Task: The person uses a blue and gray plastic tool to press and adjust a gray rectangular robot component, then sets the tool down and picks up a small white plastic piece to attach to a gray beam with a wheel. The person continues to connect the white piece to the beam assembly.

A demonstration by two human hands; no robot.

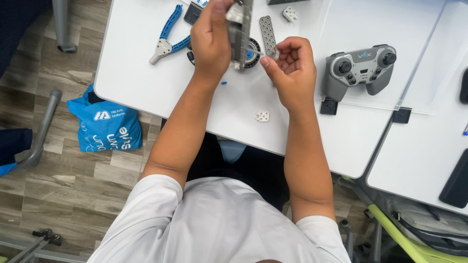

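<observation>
Looking down from the head camera: a person in a white shirt works at a white table point(146, 73) with both bare forearms stretched forward.

Left hand point(210, 39): closed around a grey perforated beam assembly point(241, 29), which it holds upright above the table top, just in front of a dark wheel point(253, 51) with a blue hub.

Right hand point(290, 68): fingers curled, the thumb and forefinger pinching a small pale pin point(273, 53) whose tip points at the assembly; a thin shaft runs between the two. The hands are near each other but not touching.

Surroundings on the table: blue-handled pliers point(168, 36) lie to the left of the left hand; a loose grey perforated strip point(266, 31) lies between the hands; a small white connector plate point(262, 116) rests near the table's front edge, below the right wrist; a grey game-style controller point(360, 68) sits to the right, well apart from the right hand.

Floor: a blue plastic bag point(107, 126) lies on the wood-pattern flooring beside the table.
</observation>
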